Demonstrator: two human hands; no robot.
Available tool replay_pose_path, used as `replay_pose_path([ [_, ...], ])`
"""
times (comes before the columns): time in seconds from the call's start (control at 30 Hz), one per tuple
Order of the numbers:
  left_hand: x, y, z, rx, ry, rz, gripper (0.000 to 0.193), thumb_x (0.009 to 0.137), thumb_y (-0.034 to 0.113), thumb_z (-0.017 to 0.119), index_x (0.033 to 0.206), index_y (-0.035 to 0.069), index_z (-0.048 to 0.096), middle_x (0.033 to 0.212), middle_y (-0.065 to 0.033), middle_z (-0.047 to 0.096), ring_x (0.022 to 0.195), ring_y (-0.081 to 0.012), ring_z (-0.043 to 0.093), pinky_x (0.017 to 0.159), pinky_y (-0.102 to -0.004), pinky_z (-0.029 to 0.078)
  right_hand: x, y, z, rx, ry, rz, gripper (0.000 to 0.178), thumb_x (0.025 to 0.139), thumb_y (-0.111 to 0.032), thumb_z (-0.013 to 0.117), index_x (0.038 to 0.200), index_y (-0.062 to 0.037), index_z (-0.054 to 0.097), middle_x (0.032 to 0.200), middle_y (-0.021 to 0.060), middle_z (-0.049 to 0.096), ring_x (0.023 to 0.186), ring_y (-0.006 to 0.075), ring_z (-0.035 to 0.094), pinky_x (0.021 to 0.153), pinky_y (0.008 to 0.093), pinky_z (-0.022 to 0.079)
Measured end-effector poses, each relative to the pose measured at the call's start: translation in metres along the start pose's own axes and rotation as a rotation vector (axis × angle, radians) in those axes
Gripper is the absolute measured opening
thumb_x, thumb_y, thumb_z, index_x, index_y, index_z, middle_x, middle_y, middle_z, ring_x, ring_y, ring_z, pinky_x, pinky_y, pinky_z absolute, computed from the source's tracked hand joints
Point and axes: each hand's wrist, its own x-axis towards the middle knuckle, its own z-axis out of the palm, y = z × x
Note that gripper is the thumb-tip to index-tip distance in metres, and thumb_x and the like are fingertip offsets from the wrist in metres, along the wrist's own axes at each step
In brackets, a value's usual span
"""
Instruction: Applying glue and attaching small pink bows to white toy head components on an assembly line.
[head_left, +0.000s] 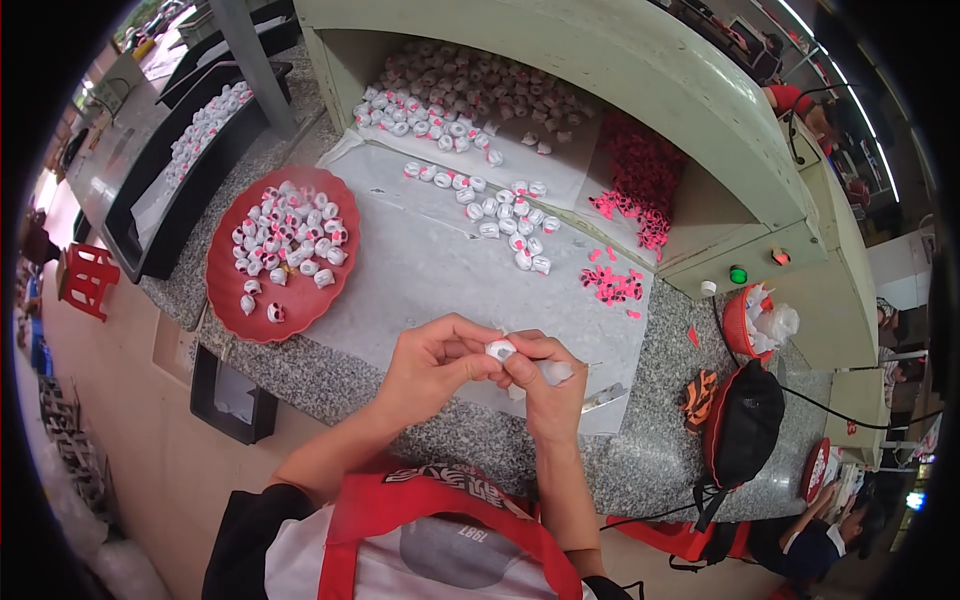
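Here, the left grip (432, 366) and the right grip (546, 384) are narrow, both pinching 1 small white piece (500, 349).

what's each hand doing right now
Left hand: closed, pinching a small white piece.
Right hand: closed, pinching the same piece.

This person wears a white shirt (298, 545) with black sleeves (238, 548) that leave the forearms bare, a grey patch (435, 568) in front, red straps (345, 515) over it.
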Motion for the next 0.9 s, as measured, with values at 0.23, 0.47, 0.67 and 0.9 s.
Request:
replay_pose_path([
  [0.23, -0.002, -0.002, -0.013, 0.003, 0.137, -0.015, 0.020, 0.078, -0.005, 0.055, 0.099, -0.005, 0.053, 0.087, -0.0126, 0.061, 0.080, -0.0165, 0.060, 0.070, -0.0263, 0.049, 0.005, 0.021, 0.015, 0.078, 0.055, -0.017, 0.009, 0.074, 0.001, 0.064, 0.081, 0.0003, 0.058, 0.091, 0.0110, 0.058, 0.066, 0.0120, 0.056, 0.058, 0.0217, 0.046],
  [0.47, 0.027, 0.026, -0.093, 1.087, 0.754, 0.402, 0.028, 0.071, 0.002, 0.063, 0.098, 0.002, 0.057, 0.090, -0.0081, 0.059, 0.073, -0.0152, 0.057, 0.065, -0.0258, 0.047, 0.004, 0.024, -0.002, -0.292, 0.088, -0.067, 0.018, 0.071, 0.002, 0.064, 0.087, -0.0006, 0.056, 0.093, 0.0084, 0.058, 0.063, 0.0090, 0.054, 0.055, 0.0201, 0.044],
  [0.67, 0.126, -0.043, -0.053, 1.329, 0.388, 0.497, 0.024, 0.068, 0.009, 0.067, 0.091, 0.006, 0.059, 0.084, -0.0096, 0.054, 0.065, -0.0233, 0.056, 0.058, -0.0325, 0.046, -0.010, 0.003, 0.005, -0.379, 0.082, -0.033, 0.031, 0.071, 0.004, 0.062, 0.097, -0.0035, 0.048, 0.091, 0.0061, 0.053, 0.073, 0.0103, 0.054, 0.064, 0.0221, 0.045],
  [0.9, 0.114, -0.019, -0.037, 0.338, 0.218, -0.075, 0.028, 0.079, 0.013, 0.060, 0.104, 0.004, 0.052, 0.100, -0.0127, 0.058, 0.083, -0.0218, 0.060, 0.065, -0.0307, 0.050, -0.016, -0.006, -0.023, -0.205, 0.210, -0.181, 0.039, 0.073, 0.009, 0.054, 0.107, -0.0031, 0.039, 0.084, 0.0074, 0.050, 0.076, 0.0139, 0.054, 0.071, 0.0275, 0.048],
])
